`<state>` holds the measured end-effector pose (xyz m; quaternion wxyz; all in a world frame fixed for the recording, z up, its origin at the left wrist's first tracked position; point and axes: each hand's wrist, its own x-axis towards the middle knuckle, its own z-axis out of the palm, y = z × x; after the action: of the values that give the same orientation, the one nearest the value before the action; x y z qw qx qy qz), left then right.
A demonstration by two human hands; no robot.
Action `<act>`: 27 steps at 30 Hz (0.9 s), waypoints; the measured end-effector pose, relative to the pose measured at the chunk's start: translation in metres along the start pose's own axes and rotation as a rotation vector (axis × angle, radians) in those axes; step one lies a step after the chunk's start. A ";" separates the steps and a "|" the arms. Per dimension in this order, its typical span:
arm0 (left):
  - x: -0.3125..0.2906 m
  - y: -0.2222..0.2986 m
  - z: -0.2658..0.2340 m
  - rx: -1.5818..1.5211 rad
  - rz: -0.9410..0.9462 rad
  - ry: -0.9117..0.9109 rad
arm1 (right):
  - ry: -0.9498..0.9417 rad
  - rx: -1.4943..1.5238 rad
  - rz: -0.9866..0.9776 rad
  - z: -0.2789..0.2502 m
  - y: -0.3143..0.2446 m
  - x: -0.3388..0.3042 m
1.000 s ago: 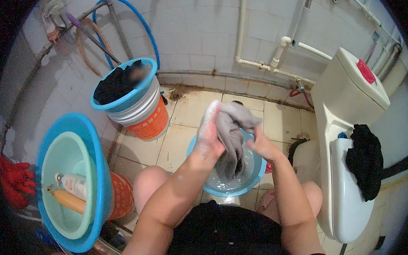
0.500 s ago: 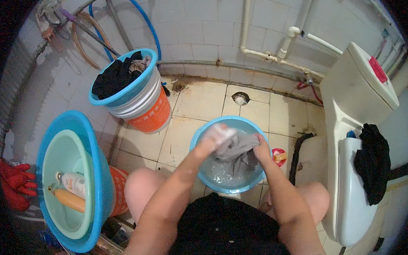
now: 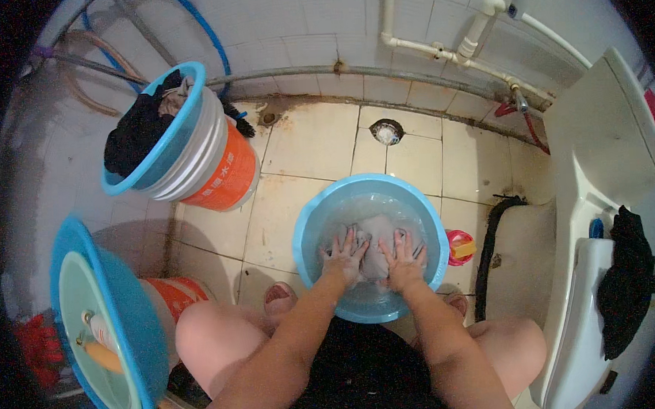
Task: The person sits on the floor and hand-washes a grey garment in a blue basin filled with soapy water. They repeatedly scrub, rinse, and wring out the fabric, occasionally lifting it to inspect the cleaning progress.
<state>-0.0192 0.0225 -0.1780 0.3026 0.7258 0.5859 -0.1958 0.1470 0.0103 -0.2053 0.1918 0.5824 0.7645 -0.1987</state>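
Observation:
A light blue basin (image 3: 430, 207) of sudsy water stands on the tiled floor between my legs. In it a grey cloth garment (image 3: 375, 235) lies partly under the water; what kind of garment cannot be made out. My left hand (image 3: 344, 261) presses down on the cloth's left part with its fingers spread. Beside it, my right hand (image 3: 404, 263) lies on the cloth's right part, also with fingers apart. Both hands are open and grip nothing.
A blue basin of dark clothes (image 3: 145, 128) sits on a white-and-orange bucket (image 3: 227, 172). At left, a pale green basin (image 3: 72, 289) holding bottles rests inside a larger blue one. A small red dish (image 3: 457, 239), toilet (image 3: 586, 266) and floor drain (image 3: 386, 132) are also around.
Both hands have let go of the grey garment, which was held up and bunched above the water. It now lies lower in the basin under my flattened hands. The view has shifted slightly.

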 end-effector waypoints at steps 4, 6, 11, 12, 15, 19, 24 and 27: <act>0.024 -0.015 0.034 0.212 0.022 0.014 | -0.074 -0.092 -0.027 0.011 -0.006 0.016; 0.033 -0.015 0.034 0.097 0.039 0.002 | -0.090 -0.195 0.034 0.044 -0.005 0.031; 0.060 -0.011 0.005 -0.313 -0.035 -0.092 | -0.375 -0.115 0.059 0.064 0.003 0.059; 0.062 -0.014 0.010 -0.305 -0.020 -0.075 | -0.385 -0.142 0.093 0.078 0.006 0.066; 0.072 -0.033 0.040 -0.364 -0.032 -0.088 | -0.471 -0.068 0.148 0.110 0.012 0.074; 0.100 -0.056 0.103 -0.448 -0.059 -0.099 | -0.400 0.363 0.328 0.116 0.021 0.076; 0.153 -0.068 0.152 -0.890 -0.189 0.055 | 0.290 0.547 0.244 0.037 0.009 0.081; 0.124 -0.035 0.050 -1.703 -0.378 -0.040 | 0.517 0.406 -0.057 -0.009 -0.009 0.069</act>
<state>-0.0202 0.0837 -0.3015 0.7151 0.1397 0.6379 0.2492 0.1209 0.0691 -0.2336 -0.1345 0.6182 0.7487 -0.1979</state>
